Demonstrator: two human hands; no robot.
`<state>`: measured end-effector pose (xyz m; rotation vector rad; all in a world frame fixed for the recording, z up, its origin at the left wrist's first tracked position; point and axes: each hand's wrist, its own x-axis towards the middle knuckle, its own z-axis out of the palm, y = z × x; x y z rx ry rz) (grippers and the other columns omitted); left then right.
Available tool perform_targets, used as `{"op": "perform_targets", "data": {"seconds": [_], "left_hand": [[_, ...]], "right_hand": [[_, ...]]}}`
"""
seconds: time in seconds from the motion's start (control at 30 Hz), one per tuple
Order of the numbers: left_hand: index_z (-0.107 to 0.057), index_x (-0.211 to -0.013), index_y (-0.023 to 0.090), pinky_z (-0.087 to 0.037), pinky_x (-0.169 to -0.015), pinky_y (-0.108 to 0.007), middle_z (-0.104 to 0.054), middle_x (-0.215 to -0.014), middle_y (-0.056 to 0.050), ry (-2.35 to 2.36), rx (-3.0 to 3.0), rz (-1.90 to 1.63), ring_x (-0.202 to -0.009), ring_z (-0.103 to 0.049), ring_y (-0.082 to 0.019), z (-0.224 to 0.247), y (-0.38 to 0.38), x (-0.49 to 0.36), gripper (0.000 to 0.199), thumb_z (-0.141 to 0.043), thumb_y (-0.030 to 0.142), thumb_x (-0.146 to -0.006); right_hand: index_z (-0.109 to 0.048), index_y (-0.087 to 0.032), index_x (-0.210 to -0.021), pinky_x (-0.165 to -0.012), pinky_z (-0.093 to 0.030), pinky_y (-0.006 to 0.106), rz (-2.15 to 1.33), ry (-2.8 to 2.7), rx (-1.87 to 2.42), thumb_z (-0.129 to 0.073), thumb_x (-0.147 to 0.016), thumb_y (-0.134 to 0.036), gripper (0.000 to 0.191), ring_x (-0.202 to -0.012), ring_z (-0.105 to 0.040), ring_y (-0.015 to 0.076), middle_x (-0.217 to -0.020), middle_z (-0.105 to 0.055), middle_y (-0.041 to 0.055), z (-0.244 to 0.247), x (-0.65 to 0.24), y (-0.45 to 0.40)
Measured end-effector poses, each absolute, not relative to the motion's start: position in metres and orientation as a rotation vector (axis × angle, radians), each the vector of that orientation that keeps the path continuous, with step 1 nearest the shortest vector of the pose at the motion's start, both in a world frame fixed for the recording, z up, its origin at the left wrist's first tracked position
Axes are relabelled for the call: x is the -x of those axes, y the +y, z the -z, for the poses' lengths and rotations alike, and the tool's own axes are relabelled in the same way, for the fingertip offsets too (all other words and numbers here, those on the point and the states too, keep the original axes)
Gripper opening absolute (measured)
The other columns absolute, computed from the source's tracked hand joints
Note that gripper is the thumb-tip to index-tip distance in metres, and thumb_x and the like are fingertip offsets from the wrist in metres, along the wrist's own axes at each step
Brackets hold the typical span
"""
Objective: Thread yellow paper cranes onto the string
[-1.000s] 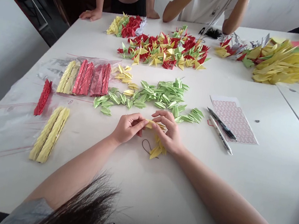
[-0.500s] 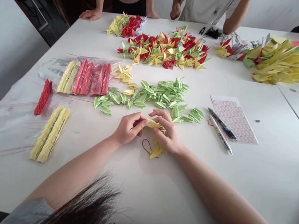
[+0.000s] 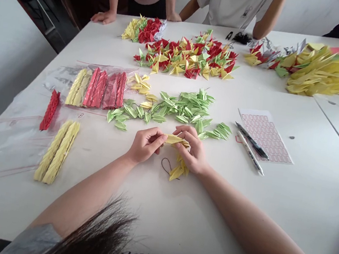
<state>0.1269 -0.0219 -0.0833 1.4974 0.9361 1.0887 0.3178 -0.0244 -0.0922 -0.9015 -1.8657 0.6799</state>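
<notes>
Between my two hands, just above the white table, is a yellow folded-paper piece. My left hand pinches its left end between thumb and fingers. At its right end, my right hand is closed round it with bent fingers. Below my right hand hangs a string of yellow folded-paper pieces, and a thin dark cord loop sticks out to its left. Just beyond my hands lies a heap of green folded-paper pieces on dark cord. Part of the yellow string is hidden by my right hand.
Plastic bags with red paper bundles lie left, near a yellow bundle. Two pens rest on a sticker sheet at right. Colourful paper cranes and a yellow paper pile lie farther back. Co-workers stand behind the table.
My right hand's fingers have shifted slightly, showing more of the yellow piece between my hands. Across the table, the co-worker in white has moved an arm down to the left.
</notes>
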Motion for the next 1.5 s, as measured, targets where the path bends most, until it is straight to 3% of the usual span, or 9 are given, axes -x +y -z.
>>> {"op": "perform_targets", "data": {"seconds": [0.17,0.4,0.67,0.83,1.0,1.1,1.2,1.33,1.5], "left_hand": [[-0.067,-0.075,0.015,-0.046,-0.043,-0.019,-0.063,-0.060,0.000,0.947,-1.487,-0.980,-0.044,-0.058,-0.009,0.087,-0.020,-0.128,0.036,-0.079,0.048,-0.075],[-0.075,-0.082,0.014,-0.054,-0.051,-0.021,-0.073,-0.072,-0.006,0.967,-1.549,-1.039,-0.053,-0.067,-0.013,0.090,-0.019,-0.127,0.030,-0.073,0.043,-0.082],[-0.073,-0.070,0.014,-0.062,-0.060,-0.027,-0.072,-0.067,-0.004,0.885,-1.555,-0.948,-0.064,-0.073,-0.020,0.086,-0.023,-0.128,0.035,-0.072,0.047,-0.082],[-0.074,-0.082,0.014,-0.059,-0.058,-0.025,-0.075,-0.076,-0.006,0.882,-1.615,-0.901,-0.066,-0.074,-0.019,0.087,-0.021,-0.125,0.034,-0.068,0.048,-0.086],[-0.074,-0.073,0.018,-0.046,-0.051,-0.021,-0.070,-0.059,0.000,1.060,-1.891,-1.104,-0.049,-0.060,-0.010,0.094,-0.018,-0.121,0.025,-0.073,0.041,-0.082],[-0.074,-0.074,0.020,-0.045,-0.055,-0.021,-0.072,-0.067,0.000,1.132,-1.987,-1.209,-0.055,-0.059,-0.010,0.095,-0.016,-0.118,0.017,-0.070,0.033,-0.084],[-0.072,-0.084,0.019,-0.048,-0.057,-0.021,-0.073,-0.077,-0.002,1.098,-1.859,-1.209,-0.059,-0.061,-0.010,0.093,-0.016,-0.117,0.015,-0.072,0.034,-0.082],[-0.064,-0.098,0.017,-0.052,-0.054,-0.020,-0.070,-0.089,-0.006,0.839,-1.543,-1.068,-0.066,-0.064,-0.012,0.086,-0.017,-0.118,0.038,-0.076,0.046,-0.078],[-0.060,-0.094,0.017,-0.060,-0.069,-0.024,-0.069,-0.092,-0.006,0.821,-1.295,-1.090,-0.083,-0.069,-0.015,0.085,-0.016,-0.121,0.035,-0.076,0.044,-0.080]], "right_hand": [[-0.054,-0.023,-0.086,-0.092,-0.045,0.045,-0.650,-1.822,0.926,-0.052,-0.096,-0.035,0.016,-0.106,-0.056,0.0260,-0.104,-0.061,0.0091,0.094,-0.318,-0.024],[-0.059,-0.023,-0.092,-0.092,-0.047,0.045,-0.730,-1.793,0.905,-0.043,-0.101,-0.035,0.023,-0.105,-0.057,0.0250,-0.103,-0.061,0.0094,0.094,-0.318,-0.024],[-0.061,-0.022,-0.089,-0.088,-0.049,0.042,-0.645,-1.884,0.878,-0.057,-0.096,-0.028,0.010,-0.100,-0.058,0.0228,-0.096,-0.062,0.0071,0.093,-0.316,-0.024],[-0.061,-0.022,-0.088,-0.085,-0.049,0.040,-0.629,-1.879,0.882,-0.053,-0.098,-0.022,0.013,-0.094,-0.059,0.0205,-0.093,-0.063,0.0061,0.091,-0.316,-0.022],[-0.064,-0.025,-0.091,-0.077,-0.048,0.041,-0.225,-1.946,0.767,-0.061,-0.092,-0.022,0.005,-0.086,-0.061,0.0217,-0.090,-0.066,0.0057,0.093,-0.317,-0.021],[-0.065,-0.028,-0.092,-0.075,-0.049,0.042,-0.132,-2.005,0.797,-0.062,-0.092,-0.025,0.005,-0.088,-0.062,0.0235,-0.089,-0.067,0.0053,0.096,-0.320,-0.020],[-0.067,-0.030,-0.093,-0.078,-0.048,0.045,-0.066,-2.055,0.855,-0.060,-0.093,-0.028,0.007,-0.091,-0.062,0.0252,-0.089,-0.069,0.0054,0.101,-0.323,-0.020],[-0.067,-0.032,-0.097,-0.090,-0.046,0.048,0.014,-2.109,0.869,-0.059,-0.094,-0.031,0.009,-0.094,-0.062,0.0250,-0.094,-0.070,0.0044,0.107,-0.327,-0.020],[-0.062,-0.030,-0.097,-0.092,-0.046,0.048,0.034,-2.120,0.845,-0.061,-0.092,-0.028,0.006,-0.092,-0.063,0.0240,-0.095,-0.069,0.0042,0.100,-0.323,-0.022]]}}
